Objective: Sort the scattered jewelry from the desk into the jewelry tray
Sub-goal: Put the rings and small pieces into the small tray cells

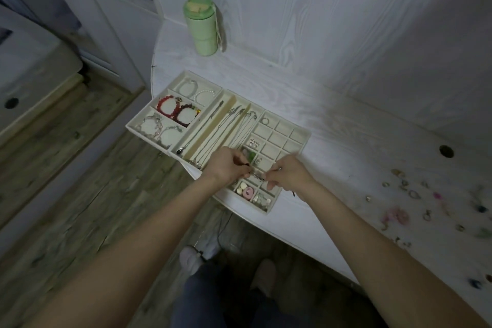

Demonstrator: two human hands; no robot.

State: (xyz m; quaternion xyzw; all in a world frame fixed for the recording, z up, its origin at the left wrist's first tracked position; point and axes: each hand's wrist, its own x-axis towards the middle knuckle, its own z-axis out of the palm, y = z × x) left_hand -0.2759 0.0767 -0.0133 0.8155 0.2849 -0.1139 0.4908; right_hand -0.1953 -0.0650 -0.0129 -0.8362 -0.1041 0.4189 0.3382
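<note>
- Jewelry tray (pixel 303 133) sits at the desk's (pixel 346 173) rounded left end, its near-left edge running along the desk rim.
- Done so far, by the look of it: bracelets (pixel 174 110) fill the left compartments, necklaces (pixel 226 128) lie in the long middle slots, and a few small cells on the right hold pieces, including a ring (pixel 265 121) in a far cell and pink and shell-like bits (pixel 249 192) in the near ones.
- Most small cells at the far right look unfilled.
- Left hand (pixel 226 166) and right hand (pixel 290 174) are together over the near small cells, fingers curled, both pinching one small silver piece (pixel 257 176) between them; judged to be mid-placement or fiddling with a clasp.
- Still to do: scattered jewelry (pixel 415 194) lies well apart on the right side of the desk, many small rings, earrings and a pink item. Roughly half or more seems left among the small items.
- Hard to make out: what the pinched piece is (too small and partly covered by fingers); the scattered pieces are blurred at the frame edge and some are cut off at the right.
- The cells under the hands are hidden.
- Green bottle (pixel 202 26) stands at the back of the desk, not involved.
</note>
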